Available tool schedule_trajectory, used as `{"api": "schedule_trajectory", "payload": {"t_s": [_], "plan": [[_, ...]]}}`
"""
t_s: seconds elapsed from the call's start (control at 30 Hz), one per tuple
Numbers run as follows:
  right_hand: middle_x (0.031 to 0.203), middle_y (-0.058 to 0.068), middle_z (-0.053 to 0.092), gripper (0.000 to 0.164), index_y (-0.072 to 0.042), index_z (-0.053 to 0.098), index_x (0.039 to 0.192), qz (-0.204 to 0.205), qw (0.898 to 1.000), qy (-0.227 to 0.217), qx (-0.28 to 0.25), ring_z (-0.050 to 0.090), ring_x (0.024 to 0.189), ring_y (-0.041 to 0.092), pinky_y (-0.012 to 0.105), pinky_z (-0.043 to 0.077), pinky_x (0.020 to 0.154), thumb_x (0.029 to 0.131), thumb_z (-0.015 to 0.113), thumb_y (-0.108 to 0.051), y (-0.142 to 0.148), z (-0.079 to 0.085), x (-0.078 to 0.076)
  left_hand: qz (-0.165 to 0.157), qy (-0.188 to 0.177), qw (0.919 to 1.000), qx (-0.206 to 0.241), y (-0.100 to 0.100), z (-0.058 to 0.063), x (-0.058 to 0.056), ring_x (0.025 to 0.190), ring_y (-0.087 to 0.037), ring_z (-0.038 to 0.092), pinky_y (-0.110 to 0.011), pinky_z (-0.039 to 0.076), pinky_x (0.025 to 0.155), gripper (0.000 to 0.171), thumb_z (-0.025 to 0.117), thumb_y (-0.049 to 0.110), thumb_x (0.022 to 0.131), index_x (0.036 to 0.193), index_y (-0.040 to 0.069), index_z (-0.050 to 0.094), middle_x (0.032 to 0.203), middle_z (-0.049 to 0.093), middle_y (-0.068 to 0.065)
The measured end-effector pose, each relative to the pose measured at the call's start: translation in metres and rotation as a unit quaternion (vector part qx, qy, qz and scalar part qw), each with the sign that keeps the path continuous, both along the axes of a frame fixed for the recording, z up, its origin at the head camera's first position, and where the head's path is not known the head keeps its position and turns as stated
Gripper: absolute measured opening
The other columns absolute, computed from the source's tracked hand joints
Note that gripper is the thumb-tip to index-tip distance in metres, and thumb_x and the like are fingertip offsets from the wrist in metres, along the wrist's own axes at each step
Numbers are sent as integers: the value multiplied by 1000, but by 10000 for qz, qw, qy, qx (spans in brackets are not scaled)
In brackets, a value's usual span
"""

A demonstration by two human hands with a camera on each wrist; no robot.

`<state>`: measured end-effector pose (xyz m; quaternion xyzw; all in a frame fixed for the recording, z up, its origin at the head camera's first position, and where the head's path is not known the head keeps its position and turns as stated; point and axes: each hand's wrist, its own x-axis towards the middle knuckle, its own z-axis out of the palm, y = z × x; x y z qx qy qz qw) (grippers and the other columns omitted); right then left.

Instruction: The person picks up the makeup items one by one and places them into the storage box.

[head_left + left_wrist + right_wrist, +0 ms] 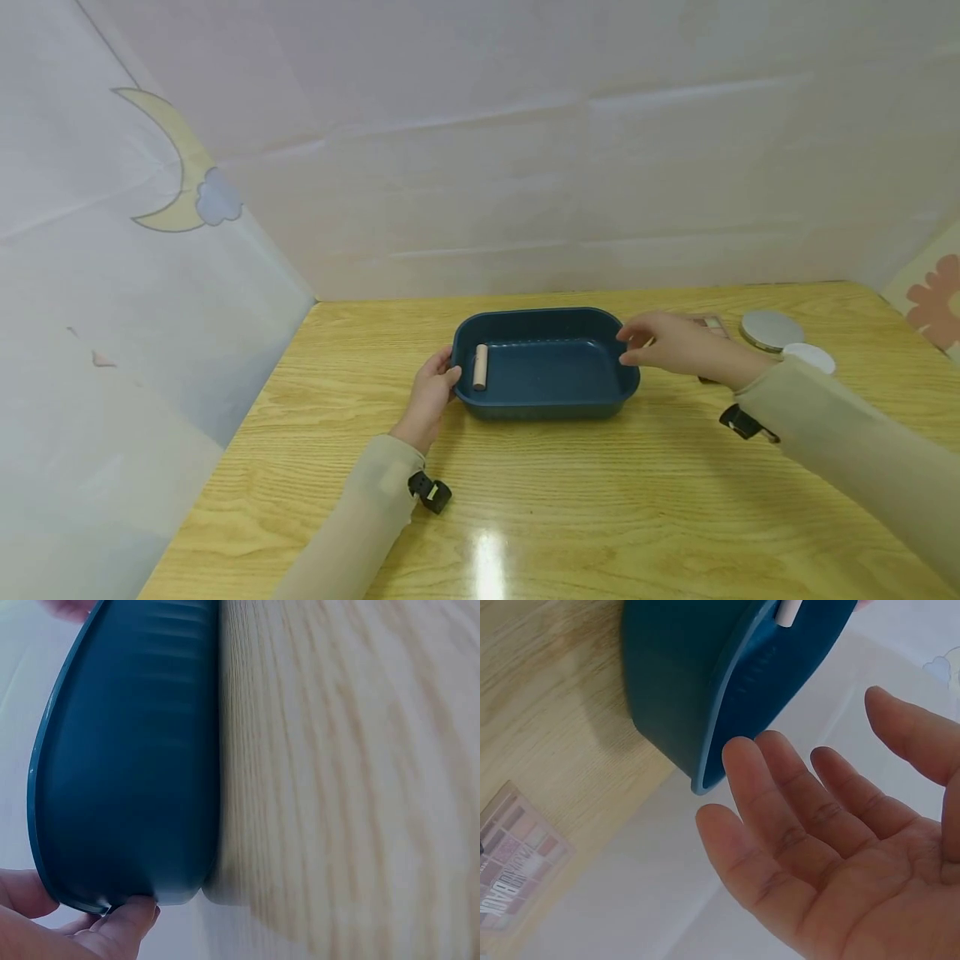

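Note:
A dark blue rectangular plastic bin with rounded corners stands on the table. Inside it, near the left wall, lies a slim pale beige tube. My left hand grips the bin's left end, thumb at the rim and fingers against the outer wall, as the left wrist view also shows. At the other end, my right hand hovers by the right rim. Its fingers are loosely spread with nothing held, and the palm shows in the right wrist view.
Right of the bin, partly behind my right hand, lies an eyeshadow palette with a clear cover. Beyond it are a round silver-topped case and a white disc. A pale cloth backdrop rises behind the wooden table.

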<state>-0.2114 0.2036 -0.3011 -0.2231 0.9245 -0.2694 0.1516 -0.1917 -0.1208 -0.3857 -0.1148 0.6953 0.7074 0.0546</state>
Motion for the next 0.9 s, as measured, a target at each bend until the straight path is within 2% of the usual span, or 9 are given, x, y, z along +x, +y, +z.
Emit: {"api": "schedule_trajectory", "payload": {"t_s": [0.5, 0.8, 0.9], "plan": [[107, 20, 65, 40, 11, 58, 122, -52, 9998, 158, -83, 62, 98, 37, 46, 53, 76, 93, 66, -15, 17, -7, 2, 26, -52, 9999, -83, -1, -1, -1, 132, -32, 42, -46, 37, 105, 48, 43, 6, 103, 150, 2, 34, 148, 40, -18], [97, 13, 68, 30, 7, 63, 110, 28, 9978, 647, -153, 65, 91, 36, 46, 54, 73, 89, 71, -13, 25, -13, 1, 60, -59, 9999, -102, 0, 0, -1, 130, -30, 44, -46, 38, 104, 47, 43, 6, 103, 149, 4, 35, 146, 42, -17], [100, 16, 68, 29, 8, 63, 109, 97, 9972, 730, -154, 65, 91, 35, 46, 54, 74, 89, 71, -11, 28, -15, 0, 57, -65, 9999, -109, 0, -1, -1, 130, -31, 44, -46, 38, 104, 47, 43, 6, 103, 150, 3, 35, 146, 42, -18]]}}
